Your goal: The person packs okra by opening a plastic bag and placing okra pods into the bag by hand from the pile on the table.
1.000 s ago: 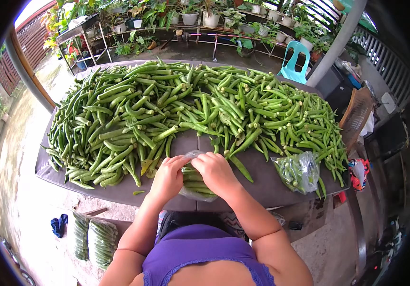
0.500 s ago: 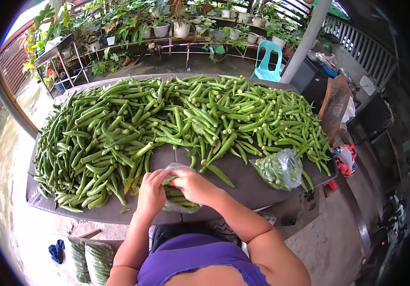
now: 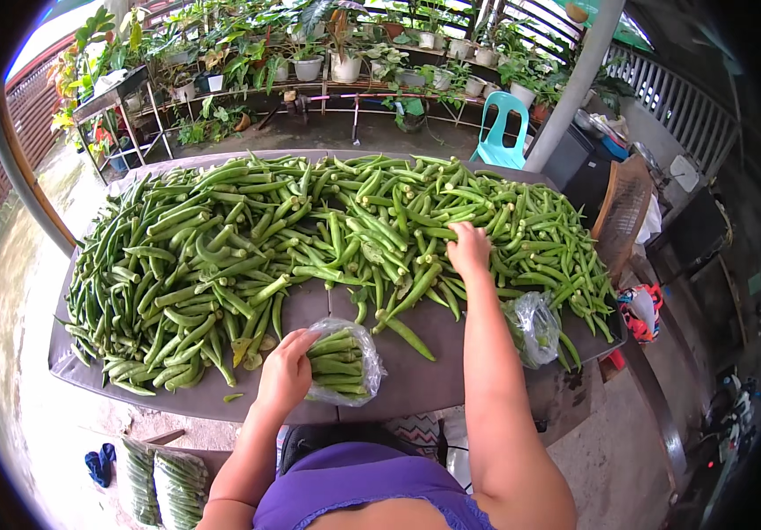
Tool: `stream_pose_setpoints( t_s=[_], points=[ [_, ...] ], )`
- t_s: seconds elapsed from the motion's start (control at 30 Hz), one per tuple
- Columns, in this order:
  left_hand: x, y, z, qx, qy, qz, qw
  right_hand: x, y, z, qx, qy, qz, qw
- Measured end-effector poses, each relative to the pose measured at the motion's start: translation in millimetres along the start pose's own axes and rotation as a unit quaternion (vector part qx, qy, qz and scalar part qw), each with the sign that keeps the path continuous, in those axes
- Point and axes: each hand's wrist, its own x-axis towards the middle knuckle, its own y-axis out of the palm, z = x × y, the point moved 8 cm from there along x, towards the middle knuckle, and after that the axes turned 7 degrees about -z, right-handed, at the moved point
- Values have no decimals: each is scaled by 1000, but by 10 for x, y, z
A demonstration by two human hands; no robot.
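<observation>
Table (image 3: pixel 425 380): brown-covered, spans most of the view, person standing at its near side. Serves as the work surface.

Heap (image 3: pixel 221 238): green okra pods, spread left to right along the far part and down both sides, curving round the near middle. Probably laid so to be in reach of either hand.

Chair (image 3: pixel 502 132): turquoise, beyond the far right of the table, apart from it.

Packs (image 3: pixel 179 486): two long clear ones of okra, low at near left, side by side below the table edge. Likely put there to save table room.

Bag (image 3: pixel 336 364): clear plastic, on the table at near middle, right before the person. Pods inside lie roughly parallel, crosswise, which presumably lets them nest tightly.

Second bag (image 3: pixel 535 329): clear, crumpled, on the near right, green showing within; partly behind the right forearm.

Left hand (image 3: pixel 288 364): grasping the bag's left edge, thumb hidden; seems to steady it and keep the plastic from slipping.

Right hand (image 3: pixel 469 250): stretched out to the heap right of middle, fingers bent down among pods. Cannot tell whether one is gripped.

Stray pod (image 3: pixel 411 339): on the table just right of the bag, slanting.
</observation>
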Motion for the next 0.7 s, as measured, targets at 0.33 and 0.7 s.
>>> stream_pose_setpoints(
  t_s=[0.33, 0.7],
  points=[
    [-78, -41, 113, -54, 0, -22, 998, -162, -308, -151, 223, 111, -8, 968],
    [-281, -24, 347, -101, 53, -135, 984, -719, -303, -17, 204, 155, 24, 966]
  ],
)
